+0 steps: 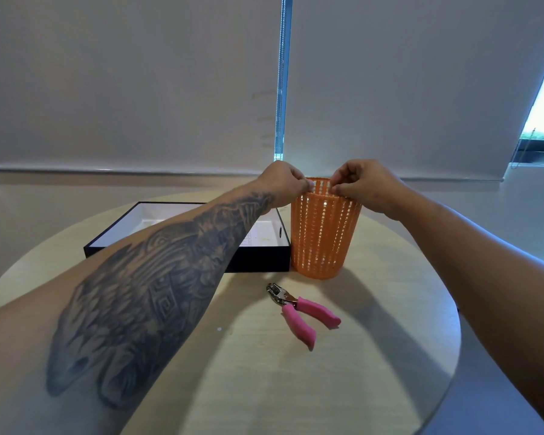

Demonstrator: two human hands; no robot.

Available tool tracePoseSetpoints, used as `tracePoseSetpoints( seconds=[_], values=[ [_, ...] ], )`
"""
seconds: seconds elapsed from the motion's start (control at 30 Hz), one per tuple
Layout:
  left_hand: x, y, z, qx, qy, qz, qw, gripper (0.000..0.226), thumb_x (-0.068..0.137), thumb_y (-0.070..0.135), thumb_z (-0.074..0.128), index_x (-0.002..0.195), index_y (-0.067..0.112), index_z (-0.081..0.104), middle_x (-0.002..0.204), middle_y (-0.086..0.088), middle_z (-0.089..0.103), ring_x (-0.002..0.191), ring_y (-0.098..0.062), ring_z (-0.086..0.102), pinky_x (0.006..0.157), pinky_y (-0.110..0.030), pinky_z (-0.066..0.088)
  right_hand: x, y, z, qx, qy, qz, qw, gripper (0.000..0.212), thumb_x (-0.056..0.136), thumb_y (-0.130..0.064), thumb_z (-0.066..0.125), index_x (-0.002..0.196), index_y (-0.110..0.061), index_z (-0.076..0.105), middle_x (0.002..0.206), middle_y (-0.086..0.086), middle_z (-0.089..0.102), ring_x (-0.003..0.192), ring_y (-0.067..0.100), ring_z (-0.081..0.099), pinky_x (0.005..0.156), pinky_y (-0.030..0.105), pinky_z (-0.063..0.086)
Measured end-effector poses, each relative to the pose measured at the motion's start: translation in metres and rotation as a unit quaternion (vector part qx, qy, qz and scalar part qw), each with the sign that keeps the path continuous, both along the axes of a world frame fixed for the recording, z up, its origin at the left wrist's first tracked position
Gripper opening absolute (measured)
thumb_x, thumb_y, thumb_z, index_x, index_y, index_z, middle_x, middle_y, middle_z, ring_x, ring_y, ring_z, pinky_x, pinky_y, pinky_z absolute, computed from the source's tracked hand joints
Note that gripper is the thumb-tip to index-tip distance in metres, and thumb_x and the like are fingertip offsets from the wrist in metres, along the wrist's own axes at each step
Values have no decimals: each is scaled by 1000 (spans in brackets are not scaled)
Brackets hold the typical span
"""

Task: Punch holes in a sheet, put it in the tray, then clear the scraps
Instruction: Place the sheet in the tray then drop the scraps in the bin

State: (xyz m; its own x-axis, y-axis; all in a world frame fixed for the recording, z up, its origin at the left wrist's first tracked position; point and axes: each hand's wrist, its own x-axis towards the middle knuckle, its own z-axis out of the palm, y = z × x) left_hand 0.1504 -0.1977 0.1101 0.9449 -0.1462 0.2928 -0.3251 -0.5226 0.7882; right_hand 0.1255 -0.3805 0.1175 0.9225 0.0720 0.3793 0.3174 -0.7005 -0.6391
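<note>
The tattooed left forearm (157,277) hides much of the shallow black tray with white lining (264,262) and the sheet inside. Whether the pinched fingertips (310,184) above the orange perforated plastic basket (322,233) hold scraps (too small) cannot be told.

no readable text, sheet (258,237) print too small

Both hands are up over the orange basket (322,233). The left hand (285,183) & right hand (363,185) pinch their fingers shut above its rim. The dark tray (258,260) w/ white inside sits just left of it. The pink hole punch (302,313) lies on the round table (374,356), near a tiny white scrap (219,329).
</note>
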Motion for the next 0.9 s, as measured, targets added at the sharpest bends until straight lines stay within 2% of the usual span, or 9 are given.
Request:
tracePoseSetpoints(
  seconds=[0.07,0.13,0.23,0.3,0.37,0.43,0.6,0.73,0.9],
  values=[
    [-4,2,0,-14,-13,-10,1000,25,98,26,63,107,4,72,91,0,68,83,-8,61,62,-18,42,-1,-1,-1,13,-29,8,999,6,94,-16,69,96,-19,65,97,5,72,95,21,72,86,40,60],
    [-11,8,1,-36,-36,-13,999,22,100,23,60,109,7,71,95,1,67,87,-6,59,66,-17,41,-4,2,-3,0,-82,10,997,8,93,-16,68,100,-17,66,99,4,71,95,21,70,85,39,59],
    [-23,26,-2,-41,-76,2,996,21,101,21,59,113,10,71,103,3,66,93,-6,57,76,-21,42,-18,18,-9,-33,-162,25,986,12,91,-17,67,103,-17,68,97,-2,67,93,17,65,80,32,53],
    [-31,44,-11,-35,-88,14,995,21,99,22,61,114,11,72,101,5,66,92,-6,58,77,-22,42,-33,34,-18,-53,-180,55,981,11,91,-17,67,102,-18,68,91,-9,65,87,11,62,74,25,49],
    [-42,66,-26,-14,-89,21,996,19,97,22,63,110,11,73,93,7,66,84,-4,58,72,-20,42,-48,51,-34,-73,-168,95,978,11,90,-16,68,100,-22,68,88,-11,65,82,9,61,72,27,48],
    [-54,88,-45,26,-78,23,996,17,97,23,64,107,13,74,96,7,69,85,-7,61,73,-19,44,-62,67,-54,-106,-146,132,975,13,89,-19,66,100,-24,70,90,-10,66,84,11,62,77,32,53],
    [-83,134,-98,102,-25,31,994,16,97,25,61,108,23,73,109,7,72,100,-11,67,95,-35,53,-100,109,-105,-190,-85,196,958,20,92,-26,63,111,-26,71,103,-10,67,93,7,59,84,33,53],
    [-98,150,-132,166,-14,52,985,19,96,29,60,112,26,71,118,9,66,112,-12,60,101,-40,50,-117,127,-131,-245,-33,209,946,29,99,-33,53,124,-33,67,121,-13,65,107,9,61,91,34,53],
    [-106,157,-159,233,-53,73,968,20,96,28,55,107,27,71,119,8,64,113,-18,55,99,-41,47,-124,133,-138,-289,-41,194,937,34,103,-26,46,129,-34,67,125,-10,66,115,14,59,96,40,51]
  ],
)
